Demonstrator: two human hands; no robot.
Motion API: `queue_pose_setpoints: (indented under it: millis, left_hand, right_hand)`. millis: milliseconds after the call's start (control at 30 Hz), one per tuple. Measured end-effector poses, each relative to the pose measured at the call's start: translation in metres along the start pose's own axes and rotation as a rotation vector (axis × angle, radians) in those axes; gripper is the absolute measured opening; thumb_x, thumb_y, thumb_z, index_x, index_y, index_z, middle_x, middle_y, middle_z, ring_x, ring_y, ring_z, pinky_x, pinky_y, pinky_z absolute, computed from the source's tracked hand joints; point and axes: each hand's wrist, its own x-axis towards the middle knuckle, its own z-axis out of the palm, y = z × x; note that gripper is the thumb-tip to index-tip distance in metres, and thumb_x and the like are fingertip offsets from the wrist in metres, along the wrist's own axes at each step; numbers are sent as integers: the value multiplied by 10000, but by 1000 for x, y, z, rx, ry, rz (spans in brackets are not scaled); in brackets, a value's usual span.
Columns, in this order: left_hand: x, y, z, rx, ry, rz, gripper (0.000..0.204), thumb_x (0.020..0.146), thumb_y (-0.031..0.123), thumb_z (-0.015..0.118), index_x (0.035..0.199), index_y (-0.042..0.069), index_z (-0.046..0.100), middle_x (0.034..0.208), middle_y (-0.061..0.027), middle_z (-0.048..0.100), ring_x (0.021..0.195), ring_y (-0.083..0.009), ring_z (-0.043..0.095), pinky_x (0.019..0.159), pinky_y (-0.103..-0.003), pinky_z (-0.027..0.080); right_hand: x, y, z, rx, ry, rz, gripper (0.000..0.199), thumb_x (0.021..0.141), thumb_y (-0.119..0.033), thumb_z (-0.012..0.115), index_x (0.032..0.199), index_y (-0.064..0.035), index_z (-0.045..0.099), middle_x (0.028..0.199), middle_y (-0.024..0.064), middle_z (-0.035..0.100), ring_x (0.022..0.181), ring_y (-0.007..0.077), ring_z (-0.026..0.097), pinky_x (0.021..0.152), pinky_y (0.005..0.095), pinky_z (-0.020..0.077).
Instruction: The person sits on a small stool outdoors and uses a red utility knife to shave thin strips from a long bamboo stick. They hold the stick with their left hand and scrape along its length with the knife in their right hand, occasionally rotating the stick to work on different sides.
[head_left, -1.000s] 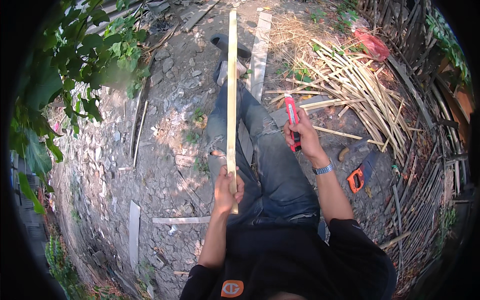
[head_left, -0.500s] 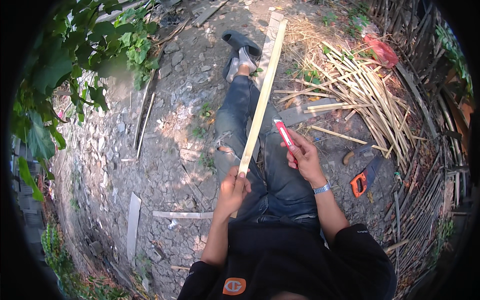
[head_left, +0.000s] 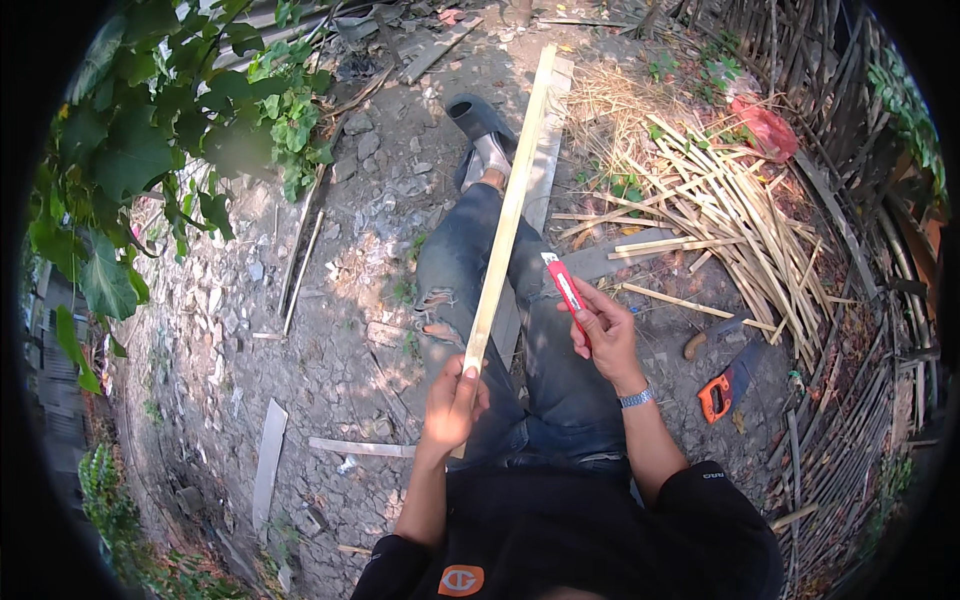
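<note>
Pale strip (head_left: 509, 218) extends from our left hand (head_left: 455, 408), which pinches it near its lower end, thumb laid along the top face and fingers curled around the side. From that grip it runs away from us, leaning slightly rightward over our jeans (head_left: 565, 410), its far end well beyond the hand; a short stub shows below the fingers. To the right of this grip and a little farther out, our right hand (head_left: 605, 335) is closed around a red utility knife (head_left: 568, 290), tip angled up and leftward, near the strip but apart from it. Our watch (head_left: 636, 399) sits just below the right grip. Beyond that grip and to its right lies a heap of similar strips (head_left: 735, 210); right of it and slightly nearer us, we see an orange-handled saw (head_left: 714, 398) on the ground (head_left: 330, 380).
</note>
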Motion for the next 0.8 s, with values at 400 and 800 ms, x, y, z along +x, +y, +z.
queue_pose_setpoints:
  millis: [400,800]
  left_hand:
    - [32,45,20,-86,-26,85,403,1110,175,398,1458,-28,421,731,-74,628,495,-77,494,468,-218,402]
    - [34,34,-9,-351,-33,154,328,1094,175,414,1363,-11,438,845,-151,677,439,-124,483,396,-253,389]
  right_hand:
    - [-19,12,-14,82,71,25,428,1037,-131,604,1429,15,516,975,145,700,554,74,542,426,212,411]
    - [-43,4,32,-12,116,49,482,1032,-136,610,1470,4,466,1010,116,677,590,81,555,480,230,454]
